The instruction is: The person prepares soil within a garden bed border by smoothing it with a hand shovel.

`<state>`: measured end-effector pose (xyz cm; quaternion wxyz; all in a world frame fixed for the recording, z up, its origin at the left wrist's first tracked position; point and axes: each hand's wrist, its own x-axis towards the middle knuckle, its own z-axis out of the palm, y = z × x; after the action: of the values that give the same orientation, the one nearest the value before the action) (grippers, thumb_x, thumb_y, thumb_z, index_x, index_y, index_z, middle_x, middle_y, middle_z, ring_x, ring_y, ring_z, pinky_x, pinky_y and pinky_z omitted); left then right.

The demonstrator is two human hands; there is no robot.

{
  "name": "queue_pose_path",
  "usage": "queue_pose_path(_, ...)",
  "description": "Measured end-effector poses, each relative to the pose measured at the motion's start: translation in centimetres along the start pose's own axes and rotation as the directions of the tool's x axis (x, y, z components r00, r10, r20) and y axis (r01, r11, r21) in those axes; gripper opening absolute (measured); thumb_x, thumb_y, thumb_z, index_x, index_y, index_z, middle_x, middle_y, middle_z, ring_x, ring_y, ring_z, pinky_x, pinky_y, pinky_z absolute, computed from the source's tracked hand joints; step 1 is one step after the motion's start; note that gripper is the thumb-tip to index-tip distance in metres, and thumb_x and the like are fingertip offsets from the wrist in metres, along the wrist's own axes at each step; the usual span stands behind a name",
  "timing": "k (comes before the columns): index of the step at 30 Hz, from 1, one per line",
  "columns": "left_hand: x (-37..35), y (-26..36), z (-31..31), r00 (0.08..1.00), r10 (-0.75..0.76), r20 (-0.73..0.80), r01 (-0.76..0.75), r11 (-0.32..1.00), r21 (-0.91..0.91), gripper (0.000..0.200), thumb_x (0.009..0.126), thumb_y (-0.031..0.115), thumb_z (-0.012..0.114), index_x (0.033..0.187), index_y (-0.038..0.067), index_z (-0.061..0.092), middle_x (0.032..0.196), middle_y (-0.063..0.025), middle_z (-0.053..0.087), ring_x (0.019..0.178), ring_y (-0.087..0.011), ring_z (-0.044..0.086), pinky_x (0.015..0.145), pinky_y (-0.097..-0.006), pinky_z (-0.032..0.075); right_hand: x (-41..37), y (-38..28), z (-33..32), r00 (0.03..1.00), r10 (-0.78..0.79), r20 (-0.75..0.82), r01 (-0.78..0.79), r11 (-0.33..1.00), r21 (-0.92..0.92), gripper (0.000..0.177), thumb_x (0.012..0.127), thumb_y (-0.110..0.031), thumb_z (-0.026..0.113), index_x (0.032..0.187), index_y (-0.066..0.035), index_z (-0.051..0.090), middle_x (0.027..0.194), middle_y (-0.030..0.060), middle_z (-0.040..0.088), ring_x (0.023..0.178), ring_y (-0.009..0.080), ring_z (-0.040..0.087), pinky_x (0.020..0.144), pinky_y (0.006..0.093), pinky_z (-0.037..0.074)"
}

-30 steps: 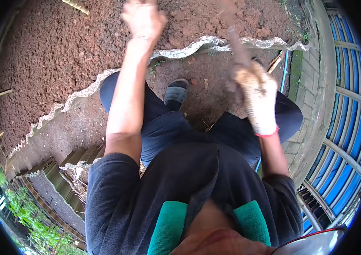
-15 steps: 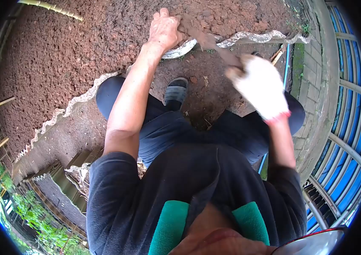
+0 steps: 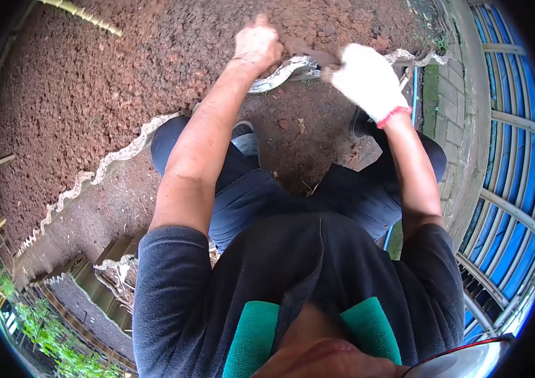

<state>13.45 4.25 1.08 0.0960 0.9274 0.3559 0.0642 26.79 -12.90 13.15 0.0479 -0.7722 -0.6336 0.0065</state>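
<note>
My bare left hand (image 3: 259,45) is low over the reddish-brown soil (image 3: 141,69) of a raised bed, just inside its wavy edging. One finger points away from me; the fingertips are smeared by motion and the others are tucked out of sight. On the right, my right hand (image 3: 368,79) wears a white knit glove with a red cuff. It is closed round the handle of a soil-caked hand tool (image 3: 319,57), whose flat brown blade reaches left across the edging toward my left hand. The blade's tip blends into the soil.
Wavy pale edging sheet (image 3: 94,175) borders the bed along my side. My knees straddle a strip of bare dirt (image 3: 289,135). To the right run a blue hose (image 3: 415,94), a paved kerb (image 3: 453,120) and a railing with blue sheeting (image 3: 519,151). A bamboo stick (image 3: 84,14) lies on the soil.
My right hand has swung forward and left with the tool, bringing the blade lower over the edging. My left hand has shifted slightly to the right over the soil.
</note>
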Motion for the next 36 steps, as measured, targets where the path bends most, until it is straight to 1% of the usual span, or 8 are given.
queue_pose_path(8,1.8,-10.4,-0.9,0.869,-0.227,-0.440,0.136,0.964,-0.228,0.029,0.089,0.025,0.071,0.115,0.014,0.075,0.102,-0.0179,0.067,0.090,-0.0265,0.066,0.081,-0.0414,0.056,-4.4,2.6,-12.2,0.989,0.124,0.086,-0.131,0.988,0.085,0.026,0.079,-0.032,0.069,0.084,-0.006,0.073,0.074,0.0179,0.064,0.077,0.0339,0.066,0.071,0.0422,0.053)
queue_pose_path(11,1.4,-8.7,-0.8,0.797,-0.159,-0.583,0.109,0.987,-0.120,0.038,0.071,-0.002,0.056,0.103,0.000,0.076,0.124,-0.0458,0.052,0.116,-0.0513,0.056,0.104,-0.0422,0.046,-4.5,3.6,-11.1,0.997,0.035,0.067,-0.026,0.992,-0.125,0.026,0.080,-0.028,0.067,0.091,-0.006,0.073,0.077,0.0165,0.067,0.078,0.0341,0.067,0.073,0.0417,0.055)
queue_pose_path(14,0.0,-1.0,-2.8,0.955,0.005,-0.297,0.040,0.989,0.143,0.033,0.087,0.020,0.072,0.121,0.016,0.074,0.107,-0.0159,0.060,0.097,-0.0249,0.056,0.087,-0.0401,0.051,-1.1,3.9,-2.7,0.995,-0.075,0.065,0.086,0.977,-0.195,0.024,0.079,-0.026,0.066,0.087,-0.004,0.069,0.090,0.0192,0.070,0.087,0.0373,0.069,0.080,0.0450,0.056)
queue_pose_path(19,-1.0,4.5,-2.0,0.971,0.172,-0.165,-0.209,0.948,-0.241,0.043,0.084,0.016,0.071,0.127,0.012,0.067,0.113,-0.0166,0.054,0.107,-0.0297,0.054,0.094,-0.0432,0.048,1.3,5.0,-6.0,0.985,0.102,0.140,-0.137,0.954,0.268,0.043,0.082,-0.032,0.073,0.104,0.005,0.068,0.094,0.0220,0.070,0.085,0.0354,0.069,0.076,0.0444,0.054)
queue_pose_path(25,1.9,10.2,-5.3,0.992,0.061,-0.107,-0.116,0.750,-0.651,0.041,0.091,0.026,0.065,0.129,0.010,0.063,0.119,-0.0126,0.069,0.109,-0.0257,0.065,0.093,-0.0411,0.052,4.5,4.5,-6.2,0.923,-0.276,-0.267,0.363,0.853,0.374,0.058,0.089,-0.037,0.071,0.126,0.006,0.059,0.109,0.0245,0.069,0.104,0.0311,0.068,0.086,0.0385,0.054)
queue_pose_path(32,4.3,8.9,-2.0,0.971,0.145,-0.191,-0.240,0.621,-0.746,0.040,0.091,0.026,0.065,0.128,0.010,0.063,0.118,-0.0119,0.070,0.109,-0.0271,0.066,0.095,-0.0399,0.052,6.1,6.4,-0.5,0.978,0.186,-0.091,-0.075,0.728,0.682,0.057,0.078,-0.033,0.082,0.115,0.006,0.064,0.105,0.0222,0.070,0.099,0.0288,0.069,0.086,0.0355,0.054)
queue_pose_path(33,4.5,8.7,-1.6,0.974,0.155,-0.165,-0.226,0.654,-0.722,0.042,0.091,0.026,0.067,0.127,0.007,0.063,0.119,-0.0180,0.067,0.112,-0.0291,0.064,0.097,-0.0397,0.051,6.5,5.9,0.7,0.858,0.065,-0.510,0.223,0.846,0.484,0.038,0.079,-0.021,0.080,0.103,0.006,0.067,0.093,0.0150,0.071,0.087,0.0216,0.069,0.078,0.0329,0.055)
queue_pose_path(36,3.5,7.7,0.1,0.980,0.193,-0.041,-0.195,0.926,-0.323,0.046,0.089,0.029,0.070,0.127,0.003,0.064,0.117,-0.0243,0.062,0.115,-0.0323,0.062,0.098,-0.0411,0.051,7.8,5.1,2.1,0.926,0.312,-0.212,0.168,0.163,0.972,0.020,0.080,-0.009,0.074,0.095,0.003,0.069,0.084,0.0084,0.071,0.076,0.0145,0.065,0.070,0.0287,0.053)
